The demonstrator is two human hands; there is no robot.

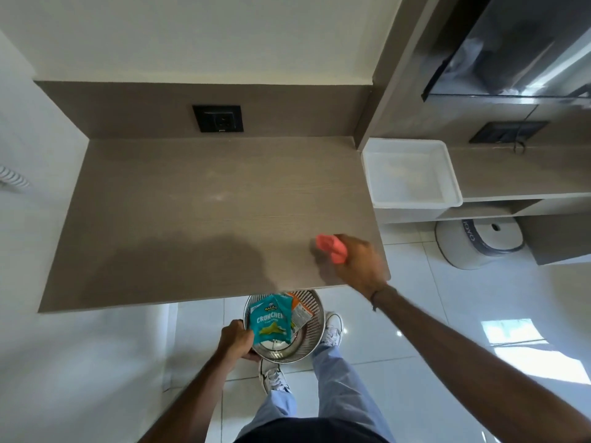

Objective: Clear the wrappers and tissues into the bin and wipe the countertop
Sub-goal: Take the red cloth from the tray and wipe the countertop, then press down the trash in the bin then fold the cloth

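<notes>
My right hand [358, 263] grips a pink cloth [331, 247] and presses it on the grey-brown countertop [198, 212] near its front right corner. The hand looks blurred. Below the counter's front edge, my left hand [235, 342] holds the rim of a round metal mesh bin [311, 340]. Inside the bin lie a teal snack wrapper [271, 319] and an orange and white wrapper [300, 310]. No wrappers or tissues show on the countertop.
A white plastic tub [412, 174] stands on a lower shelf right of the counter. A black wall socket [217, 118] sits on the backsplash. A round white appliance [479, 244] rests on the tiled floor. My feet in white trainers stand beside the bin.
</notes>
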